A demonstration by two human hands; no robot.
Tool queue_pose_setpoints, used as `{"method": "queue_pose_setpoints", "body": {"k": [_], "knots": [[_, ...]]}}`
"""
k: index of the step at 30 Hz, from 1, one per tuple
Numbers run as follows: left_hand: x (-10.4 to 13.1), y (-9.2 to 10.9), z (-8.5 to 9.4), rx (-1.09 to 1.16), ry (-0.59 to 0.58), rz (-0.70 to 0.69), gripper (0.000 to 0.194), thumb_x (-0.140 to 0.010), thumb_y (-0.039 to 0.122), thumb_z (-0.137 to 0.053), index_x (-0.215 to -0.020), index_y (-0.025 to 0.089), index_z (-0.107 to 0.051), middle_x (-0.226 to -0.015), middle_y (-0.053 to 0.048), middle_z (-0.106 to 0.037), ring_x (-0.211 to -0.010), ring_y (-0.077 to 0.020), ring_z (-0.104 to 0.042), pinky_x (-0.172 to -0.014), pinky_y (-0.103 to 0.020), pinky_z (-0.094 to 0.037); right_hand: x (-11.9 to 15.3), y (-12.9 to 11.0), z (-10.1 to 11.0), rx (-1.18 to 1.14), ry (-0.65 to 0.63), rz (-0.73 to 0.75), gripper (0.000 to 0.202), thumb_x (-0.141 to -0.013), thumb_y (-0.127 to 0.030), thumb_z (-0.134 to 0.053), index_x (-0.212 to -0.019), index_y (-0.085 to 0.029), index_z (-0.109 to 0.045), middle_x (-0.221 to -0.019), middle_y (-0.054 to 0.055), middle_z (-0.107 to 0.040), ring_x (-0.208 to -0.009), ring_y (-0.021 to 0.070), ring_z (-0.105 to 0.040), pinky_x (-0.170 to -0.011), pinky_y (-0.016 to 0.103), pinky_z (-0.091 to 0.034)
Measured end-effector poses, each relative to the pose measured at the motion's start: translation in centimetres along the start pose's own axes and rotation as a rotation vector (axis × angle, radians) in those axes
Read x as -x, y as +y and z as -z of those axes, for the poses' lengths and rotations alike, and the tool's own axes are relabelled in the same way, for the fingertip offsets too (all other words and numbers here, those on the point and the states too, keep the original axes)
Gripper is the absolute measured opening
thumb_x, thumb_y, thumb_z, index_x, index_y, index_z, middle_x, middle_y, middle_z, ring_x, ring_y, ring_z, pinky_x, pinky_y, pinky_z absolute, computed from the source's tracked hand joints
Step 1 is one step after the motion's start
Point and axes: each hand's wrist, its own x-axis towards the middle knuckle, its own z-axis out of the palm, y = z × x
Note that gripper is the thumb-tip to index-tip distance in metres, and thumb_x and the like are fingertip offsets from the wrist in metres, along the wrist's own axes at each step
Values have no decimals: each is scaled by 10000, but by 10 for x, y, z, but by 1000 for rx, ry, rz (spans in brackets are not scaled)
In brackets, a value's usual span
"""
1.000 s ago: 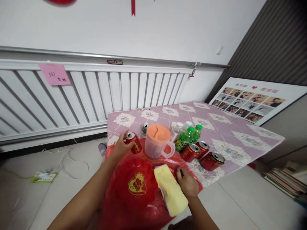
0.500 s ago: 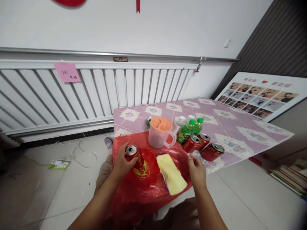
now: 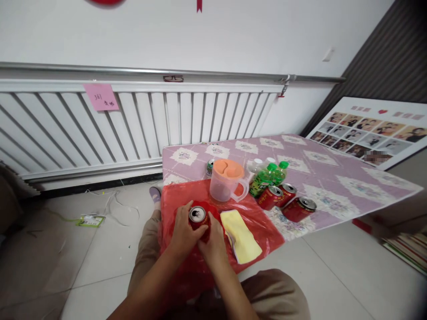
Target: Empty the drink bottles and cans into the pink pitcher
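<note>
Both hands (image 3: 199,233) around an opened can (image 3: 198,216) (clear of the pitcher (image 3: 225,181)).

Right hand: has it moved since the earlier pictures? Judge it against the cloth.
Yes. The right hand has moved left, from the right of the cloth to its left, at the can.

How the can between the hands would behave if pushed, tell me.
The can would probably roll once on its side, since its top is round. Its smooth-looking metal may slip somewhat and could dent under a hard squeeze. The top is open, so tipping might spill any drink inside; I cannot tell how full it is.
</note>
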Motion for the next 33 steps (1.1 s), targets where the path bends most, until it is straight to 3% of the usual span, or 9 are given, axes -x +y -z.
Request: {"method": "queue_pose_setpoints", "body": {"k": [3, 7, 12, 17, 24, 26, 28, 33], "knots": [[5, 4, 1, -1, -13, 32, 792, -627, 168, -779, -1362, 207, -487, -1324, -113, -543, -1266, -305, -521, -1112, -509, -410, 2, -2, -4, -66, 19, -66, 672, -790, -244, -622, -1432, -183, -432, -1356, 172, -568, -1269, 333, -535, -1060, 543, -442], [6, 2, 8, 83, -86, 68, 835, -604, 176, -803, -1374, 215, -483, -1342, -120, -539, -1260, -309, -532, -1092, -500, -434, -2, -9, 8, -178, -11, -134, 682, -781, -280, -656, -1422, -210, -435, -1363, 158, -557, -1287, 323, -528, -1079, 525, -437], [-6, -7, 28, 326, -328, 169, 668, -773, 207, -680, -1405, 222, -464, -1387, -131, -560, -1269, -274, -547, -1055, -479, -472, -8, -10, 29, -414, -145, -300, 878, -715, -323, -738, -1469, -231, -297, -1381, 144, -573, -1192, 282, -627, -1008, 468, -517], [-14, -6, 42, 459, -538, 187, 683, -771, 248, -722, -1407, 220, -476, -1432, -146, -541, -1306, -291, -538, -1065, -471, -474, -9, -10, 48, -485, -228, -288, 737, -699, -241, -715, -1355, -232, -381, -1364, 142, -590, -1233, 276, -604, -1060, 479, -470], [-6, 0, 46, 496, -753, 111, 716, -707, 252, -806, -1368, 230, -531, -1382, -90, -607, -1294, -284, -561, -1130, -441, -423, -7, -15, 69, -676, -542, -279, 723, -736, -189, -660, -1419, -256, -432, -1434, 98, -573, -1324, 255, -545, -1105, 459, -434], [-3, 1, 44, 443, -745, 123, 698, -696, 223, -800, -1344, 217, -542, -1337, -88, -634, -1256, -283, -586, -1093, -431, -459, -5, -12, 70, -668, -581, -299, 747, -753, -184, -642, -1460, -258, -415, -1436, 90, -577, -1320, 248, -550, -1109, 466, -430], [-1, 3, 40, 390, -671, 135, 674, -686, 177, -783, -1314, 213, -542, -1312, -87, -643, -1231, -277, -596, -1070, -427, -475, -5, -7, 68, -605, -541, -302, 749, -766, -195, -642, -1476, -269, -414, -1462, 80, -555, -1341, 244, -528, -1124, 473, -412], [-1, 3, 23, 264, -311, 184, 640, -639, 127, -763, -1225, 204, -519, -1253, -87, -636, -1173, -261, -614, -1043, -436, -484, -6, -1, 53, -292, -278, -256, 776, -732, -298, -726, -1456, -272, -448, -1465, 97, -543, -1364, 295, -491, -1125, 528, -391]]}}
